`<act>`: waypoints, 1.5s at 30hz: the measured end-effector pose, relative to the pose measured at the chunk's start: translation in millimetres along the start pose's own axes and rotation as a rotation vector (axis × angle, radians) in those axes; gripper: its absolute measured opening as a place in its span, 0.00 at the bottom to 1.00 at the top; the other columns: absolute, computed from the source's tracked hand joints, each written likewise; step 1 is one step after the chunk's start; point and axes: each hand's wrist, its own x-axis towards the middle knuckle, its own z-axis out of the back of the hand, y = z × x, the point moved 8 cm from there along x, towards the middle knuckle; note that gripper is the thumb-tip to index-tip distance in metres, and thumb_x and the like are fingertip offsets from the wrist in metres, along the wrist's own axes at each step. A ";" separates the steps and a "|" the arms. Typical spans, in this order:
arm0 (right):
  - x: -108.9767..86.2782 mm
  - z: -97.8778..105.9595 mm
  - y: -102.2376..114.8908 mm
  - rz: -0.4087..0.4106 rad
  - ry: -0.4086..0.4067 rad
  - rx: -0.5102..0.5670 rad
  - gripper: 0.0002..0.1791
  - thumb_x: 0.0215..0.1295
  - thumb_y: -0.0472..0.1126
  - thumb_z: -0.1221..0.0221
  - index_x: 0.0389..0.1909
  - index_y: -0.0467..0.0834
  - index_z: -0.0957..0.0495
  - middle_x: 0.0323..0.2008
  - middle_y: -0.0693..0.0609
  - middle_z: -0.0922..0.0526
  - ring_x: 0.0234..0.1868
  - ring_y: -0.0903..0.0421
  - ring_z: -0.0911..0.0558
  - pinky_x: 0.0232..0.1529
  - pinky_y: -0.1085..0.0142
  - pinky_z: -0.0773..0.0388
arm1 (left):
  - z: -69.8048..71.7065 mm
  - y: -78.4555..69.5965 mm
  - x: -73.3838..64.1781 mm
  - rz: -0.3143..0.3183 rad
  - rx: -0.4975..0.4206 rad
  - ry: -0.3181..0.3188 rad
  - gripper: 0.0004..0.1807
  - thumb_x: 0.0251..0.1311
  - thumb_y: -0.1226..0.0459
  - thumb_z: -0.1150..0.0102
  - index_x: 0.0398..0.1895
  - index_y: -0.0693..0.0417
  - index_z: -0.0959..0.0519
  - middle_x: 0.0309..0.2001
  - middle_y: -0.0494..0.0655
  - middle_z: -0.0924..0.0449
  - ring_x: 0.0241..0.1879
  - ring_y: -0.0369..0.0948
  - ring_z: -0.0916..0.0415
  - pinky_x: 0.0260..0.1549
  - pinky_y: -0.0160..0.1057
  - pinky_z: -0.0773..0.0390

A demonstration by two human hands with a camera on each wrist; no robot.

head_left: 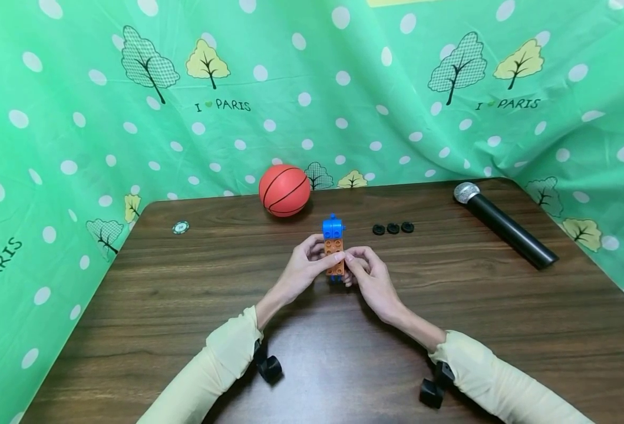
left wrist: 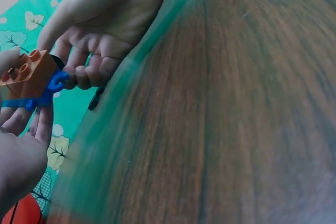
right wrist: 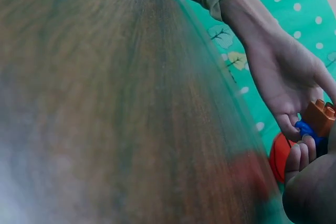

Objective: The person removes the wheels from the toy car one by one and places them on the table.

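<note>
Over the middle of the table, a toy block car [head_left: 334, 257] of orange studded bricks on a blue base stands with its blue block end [head_left: 333, 228] pointing away. My left hand [head_left: 297, 272] grips it from the left, thumb across the orange studs and fingers underneath. At the car's right side, my right hand [head_left: 376, 288] pinches a small black wheel [left wrist: 58, 62] against the blue base, its fingers curled. Most of that wheel is hidden by the fingers. Three more black wheels [head_left: 393, 228] lie in a row on the table beyond my right hand.
A red ball [head_left: 284, 190] with black lines sits at the table's back edge. A black microphone [head_left: 508, 227] lies at the right, and a small round chip [head_left: 181, 227] at the far left. Green printed cloth [head_left: 269, 76] hangs around the wooden table [head_left: 184, 282].
</note>
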 end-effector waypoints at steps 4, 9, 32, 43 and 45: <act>0.5 -0.9 0.1 -0.006 -0.008 0.025 0.13 0.83 0.37 0.52 0.53 0.29 0.30 0.31 0.43 0.19 0.31 0.58 0.20 0.36 0.68 0.19 | -0.9 0.4 -0.3 0.003 -0.013 -0.002 0.22 0.69 0.66 0.36 0.62 0.65 0.26 0.51 0.59 0.16 0.53 0.49 0.16 0.53 0.42 0.20; 0.2 -3.9 -2.4 -0.045 -0.015 0.088 0.14 0.84 0.39 0.53 0.52 0.30 0.31 0.31 0.44 0.20 0.32 0.58 0.21 0.36 0.68 0.20 | 1.5 -1.8 0.1 -0.018 -0.026 -0.030 0.22 0.68 0.67 0.37 0.62 0.67 0.26 0.50 0.59 0.16 0.53 0.51 0.16 0.51 0.40 0.19; 1.5 -2.6 1.0 0.077 -0.042 -0.085 0.16 0.83 0.40 0.50 0.41 0.30 0.23 0.23 0.47 0.21 0.25 0.58 0.23 0.29 0.68 0.23 | 4.5 -4.8 -1.2 -0.009 0.004 -0.052 0.20 0.67 0.65 0.34 0.59 0.65 0.22 0.40 0.50 0.14 0.40 0.39 0.15 0.45 0.36 0.19; 4.0 3.2 8.8 0.202 -0.017 -0.193 0.12 0.80 0.37 0.46 0.36 0.36 0.22 0.19 0.48 0.24 0.19 0.58 0.27 0.21 0.69 0.31 | 3.7 -2.2 -1.4 -0.005 -0.027 -0.047 0.23 0.67 0.66 0.35 0.61 0.70 0.23 0.44 0.57 0.14 0.44 0.40 0.15 0.46 0.37 0.18; 4.1 3.5 9.8 0.215 -0.008 -0.200 0.11 0.79 0.37 0.45 0.35 0.36 0.22 0.18 0.48 0.25 0.19 0.58 0.28 0.20 0.70 0.32 | 4.2 -1.3 -1.3 0.001 -0.030 -0.048 0.23 0.67 0.66 0.35 0.61 0.71 0.23 0.45 0.58 0.14 0.45 0.41 0.15 0.46 0.36 0.18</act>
